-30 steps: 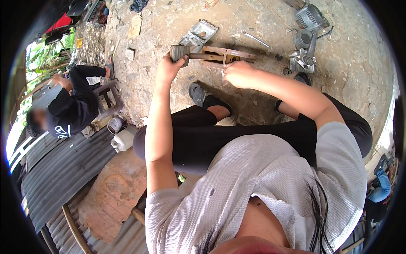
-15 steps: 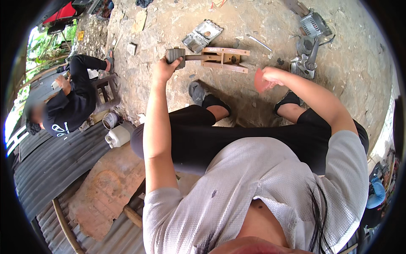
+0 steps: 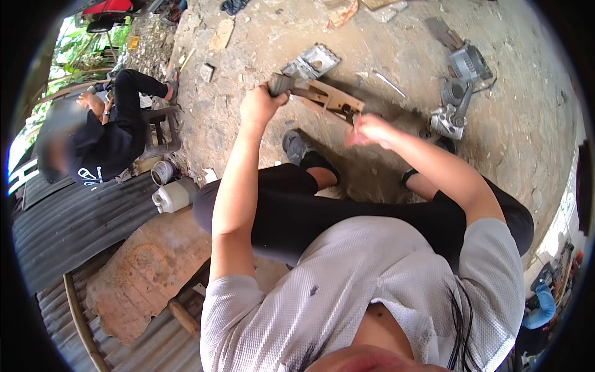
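Note:
My left hand (image 3: 260, 105) is closed around a grey ribbed pad (image 3: 281, 84), much like a pedal's. From the pad a short bar runs to a brown bracket (image 3: 331, 94) with two long side rails and holes. The whole piece is tilted, its right end nearer to me. At that end my right hand (image 3: 376, 131) is closed on a thin reddish sheet (image 3: 356, 139), blurred by motion. Whether the sheet touches the bracket is hard to tell. Just behind the bracket lies an open silver metal housing (image 3: 315, 61).
At the right stand a finned motor (image 3: 469, 64) and a silver metal part (image 3: 447, 121). A thin rod (image 3: 389, 83) lies on the dirt floor. To the left, another person (image 3: 102, 139) sits near a white jug (image 3: 173, 195), a can (image 3: 163, 172) and corrugated sheets (image 3: 68, 229).
The pad and bracket have shifted right and swung round, the bracket's right end coming nearer to me. My right hand has moved left and lower, bringing the reddish sheet to that end.

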Motion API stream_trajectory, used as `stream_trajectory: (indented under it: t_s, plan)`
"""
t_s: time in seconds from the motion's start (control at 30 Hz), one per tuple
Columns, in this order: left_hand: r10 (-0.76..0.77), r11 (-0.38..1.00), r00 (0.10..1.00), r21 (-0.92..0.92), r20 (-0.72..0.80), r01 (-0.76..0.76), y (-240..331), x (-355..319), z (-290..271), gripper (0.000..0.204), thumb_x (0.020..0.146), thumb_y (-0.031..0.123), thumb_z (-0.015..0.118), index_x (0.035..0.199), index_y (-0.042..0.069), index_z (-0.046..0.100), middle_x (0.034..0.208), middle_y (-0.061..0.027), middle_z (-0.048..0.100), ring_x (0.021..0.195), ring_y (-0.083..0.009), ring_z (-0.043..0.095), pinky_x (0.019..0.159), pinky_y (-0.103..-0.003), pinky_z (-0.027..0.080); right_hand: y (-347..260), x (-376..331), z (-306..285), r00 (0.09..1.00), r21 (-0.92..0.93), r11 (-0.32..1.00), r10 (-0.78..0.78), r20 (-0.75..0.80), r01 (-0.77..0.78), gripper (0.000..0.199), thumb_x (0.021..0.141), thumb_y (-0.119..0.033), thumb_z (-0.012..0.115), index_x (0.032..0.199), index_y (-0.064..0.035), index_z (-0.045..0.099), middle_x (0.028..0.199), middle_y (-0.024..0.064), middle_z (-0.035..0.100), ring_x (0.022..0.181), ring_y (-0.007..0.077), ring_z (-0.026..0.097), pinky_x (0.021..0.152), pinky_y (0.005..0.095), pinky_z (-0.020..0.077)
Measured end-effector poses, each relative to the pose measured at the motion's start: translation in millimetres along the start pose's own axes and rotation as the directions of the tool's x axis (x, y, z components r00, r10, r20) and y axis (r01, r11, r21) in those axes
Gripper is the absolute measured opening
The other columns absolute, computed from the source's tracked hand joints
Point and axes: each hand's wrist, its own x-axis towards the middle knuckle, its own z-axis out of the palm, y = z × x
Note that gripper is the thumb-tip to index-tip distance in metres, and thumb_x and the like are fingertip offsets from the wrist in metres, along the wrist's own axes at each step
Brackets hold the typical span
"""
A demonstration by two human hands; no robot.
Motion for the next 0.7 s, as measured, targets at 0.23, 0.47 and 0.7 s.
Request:
stream_trajectory:
  t_s: [0.23, 0.47, 0.7]
  plan:
    - [0.035, 0.999, 0.999, -0.007, 0.014, -0.035, 9.5, 2.2, -9.4, 0.053, 0.077, 0.055, 0.077, 0.100, 0.008, 0.077, 0.093, -0.0180, 0.075, 0.090, -0.0341, 0.074, 0.082, -0.045, 0.059, -18.9, -21.8, -20.9, 0.946, -0.799, 0.510, -0.215, 0.242, 0.320, 0.020, 0.077, -0.004, 0.055, 0.085, 0.0032, 0.071, 0.083, 0.0267, 0.069, 0.079, 0.0389, 0.070, 0.070, 0.0489, 0.0516]
    - [0.009, 0.998, 1.000, -0.063, 0.014, -0.008, 1.0, 2.7, -1.8, 0.055, 0.076, 0.056, 0.076, 0.096, 0.004, 0.076, 0.090, -0.0209, 0.075, 0.088, -0.0360, 0.074, 0.081, -0.046, 0.059, -60.8, -61.4, 5.1, 0.827, -0.857, 0.216, -0.449, 0.338, 0.468, 0.028, 0.086, -0.006, 0.055, 0.107, -0.0008, 0.072, 0.120, 0.0243, 0.069, 0.110, 0.0374, 0.068, 0.094, 0.0441, 0.0550]
    - [-0.005, 0.995, 0.998, -0.098, 0.055, 0.010, -8.9, 14.6, 6.5, 0.064, 0.076, 0.063, 0.075, 0.099, 0.003, 0.076, 0.094, -0.0216, 0.075, 0.091, -0.0367, 0.074, 0.082, -0.046, 0.058, 14.3, -5.3, 21.9, 0.687, -0.905, -0.319, -0.592, 0.421, 0.280, 0.038, 0.096, -0.016, 0.049, 0.118, 0.0087, 0.067, 0.133, 0.0224, 0.065, 0.129, 0.0361, 0.059, 0.111, 0.0479, 0.0455]
